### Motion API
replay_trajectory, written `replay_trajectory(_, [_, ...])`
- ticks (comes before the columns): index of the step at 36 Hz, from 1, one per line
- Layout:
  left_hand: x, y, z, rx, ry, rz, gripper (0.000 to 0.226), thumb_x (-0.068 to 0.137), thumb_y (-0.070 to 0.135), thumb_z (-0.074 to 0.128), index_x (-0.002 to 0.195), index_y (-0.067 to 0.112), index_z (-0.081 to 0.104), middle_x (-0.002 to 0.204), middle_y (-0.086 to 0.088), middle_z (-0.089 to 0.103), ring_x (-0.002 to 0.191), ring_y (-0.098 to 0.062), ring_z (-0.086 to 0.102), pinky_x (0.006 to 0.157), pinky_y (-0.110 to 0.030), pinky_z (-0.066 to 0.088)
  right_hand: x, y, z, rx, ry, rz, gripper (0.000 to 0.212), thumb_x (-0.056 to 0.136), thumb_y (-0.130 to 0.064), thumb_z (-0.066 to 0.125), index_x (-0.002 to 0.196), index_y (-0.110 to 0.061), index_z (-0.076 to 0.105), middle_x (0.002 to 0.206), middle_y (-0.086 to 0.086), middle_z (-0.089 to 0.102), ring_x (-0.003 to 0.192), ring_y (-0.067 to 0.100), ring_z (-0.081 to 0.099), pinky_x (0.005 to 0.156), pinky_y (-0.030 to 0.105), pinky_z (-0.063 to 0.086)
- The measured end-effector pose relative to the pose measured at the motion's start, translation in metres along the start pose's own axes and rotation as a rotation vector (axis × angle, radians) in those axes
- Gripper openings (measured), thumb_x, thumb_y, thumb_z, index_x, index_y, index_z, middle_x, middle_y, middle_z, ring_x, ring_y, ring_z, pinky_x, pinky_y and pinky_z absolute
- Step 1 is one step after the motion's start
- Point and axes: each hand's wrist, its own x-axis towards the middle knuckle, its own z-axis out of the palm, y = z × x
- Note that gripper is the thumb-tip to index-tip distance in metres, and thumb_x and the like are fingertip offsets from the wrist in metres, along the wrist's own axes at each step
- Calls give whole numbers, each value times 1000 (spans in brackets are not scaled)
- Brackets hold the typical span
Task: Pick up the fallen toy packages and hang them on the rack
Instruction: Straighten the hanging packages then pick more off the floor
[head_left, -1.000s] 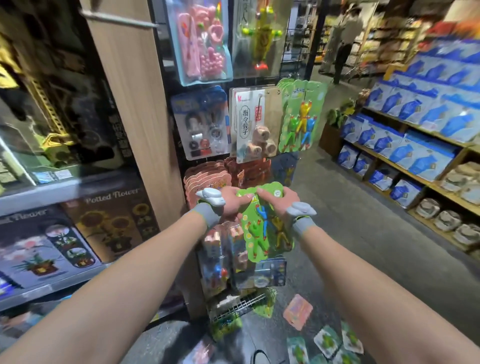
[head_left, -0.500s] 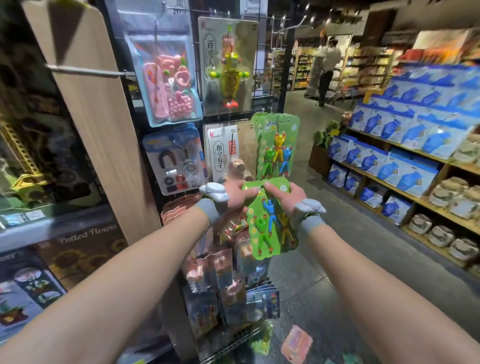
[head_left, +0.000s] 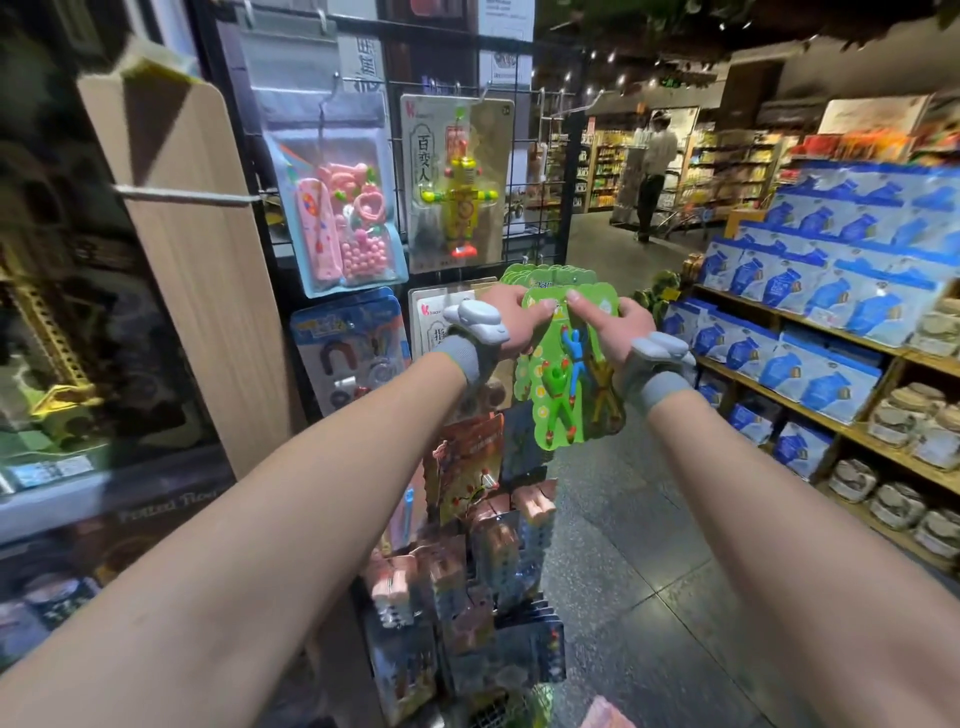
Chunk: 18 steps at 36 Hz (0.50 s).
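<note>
1. The green pack (head_left: 558, 395) is in the air, upright, just in front of the rack (head_left: 573, 197). Its top edge overlaps the stack (head_left: 537, 274) of same packs that already hangs there
2. I judge the step in hand is to put this pack on the hook of that stack. The hook is hidden behind the cards, so I cannot tell if the pack is already on it
3. To do it well, the hanging hole should be lined up with the hook tip first. Then the card should be pushed straight toward the rack, along the hook, and kept flat. A push to the side may bend or tear the thin card
4. The movement should be small. The yellow robot pack (head_left: 460, 202) hangs near above, and other packs hang close below, so a wide swing may knock them down
5. The left grip (head_left: 511, 319) is closed on the top left corner of the pack. Its thumb (head_left: 545, 304) lies on the front face, and the other fingers are behind the card and hidden
6. The right grip (head_left: 613, 327) is closed on the top right part. One finger (head_left: 577, 299) presses the front near the top middle, and the others curl at the right edge
7. It seems best to let go only when the pack hangs by itself, one grip first and then the other
</note>
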Motion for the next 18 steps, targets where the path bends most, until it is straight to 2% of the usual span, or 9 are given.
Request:
replay_trajectory(3, [9, 7, 0, -30, 21, 16, 44, 92, 48, 60, 92, 5, 65, 78, -15, 70, 67, -28, 66, 62, -34, 49, 10, -7, -2, -16, 17, 5, 111, 45, -81, 76, 132, -15, 55, 124, 1, 64, 108, 24, 62, 97, 42, 50])
replay_trajectory(6, [14, 11, 2, 1, 48, 10, 36, 92, 47, 60, 75, 16, 56, 81, -16, 67, 68, -26, 63, 72, -43, 56, 29, -2, -3, -6, 18, 7, 122, 37, -86, 74, 135, -16, 53, 126, -2, 62, 112, 23, 60, 99, 46, 49])
replay_trajectory(7, [14, 12, 1, 11, 49, 5, 36, 93, 48, 58, 80, 13, 60, 90, -17, 69, 76, -28, 66, 78, -42, 55, 28, -4, -3, -12, 18, 2, 122, 38, -85, 74, 136, -15, 52, 126, -3, 61, 112, 22, 60, 100, 45, 48])
replay_trajectory(8, [16, 14, 2, 30, 47, -8, 44, 94, 48, 57, 98, 5, 65, 103, -20, 70, 90, -32, 68, 81, -38, 53, 27, -7, -3, -20, 29, 6, 124, 36, -86, 74, 135, -15, 53, 125, -2, 62, 110, 23, 61, 99, 45, 49])
replay_trajectory(10, [18, 19, 2, 94, 43, -31, 56, 97, 45, 52, 121, -5, 59, 120, -21, 65, 109, -37, 62, 77, -33, 47, 23, -14, -2, -17, 39, 7, 113, 46, -79, 76, 135, -12, 54, 123, -2, 63, 108, 22, 61, 97, 40, 49])
replay_trajectory(12, [20, 22, 3, 146, 47, -21, 48, 99, 40, 50, 108, -6, 62, 107, -19, 67, 102, -40, 62, 65, -33, 41, 27, -14, -2, -21, 36, 11, 89, 64, -65, 78, 130, -10, 55, 114, -3, 60, 103, 22, 59, 90, 34, 47])
replay_trajectory(13, [22, 22, 4, 158, 45, -19, 46, 100, 38, 50, 105, -6, 63, 101, -18, 68, 98, -40, 63, 64, -34, 42, 27, -14, -3, -21, 35, 13, 81, 63, -64, 78, 122, -11, 59, 110, -4, 62, 100, 23, 61, 88, 34, 48])
replay_trajectory(16, [27, 20, 6, 180, 47, -46, 52, 100, 36, 49, 128, -8, 54, 121, -21, 65, 110, -36, 62, 82, -36, 48, 37, -8, -1, -17, 19, 5, 91, 47, -75, 75, 113, -12, 65, 105, 1, 70, 97, 25, 66, 89, 41, 54])
replay_trajectory(18, [29, 18, 5, 196, 28, -68, 53, 102, 35, 47, 133, -8, 50, 129, -22, 60, 115, -35, 59, 88, -36, 46, 47, -2, 2, -29, 2, -3, 97, 43, -78, 73, 114, -12, 65, 108, 3, 70, 98, 25, 66, 90, 44, 54])
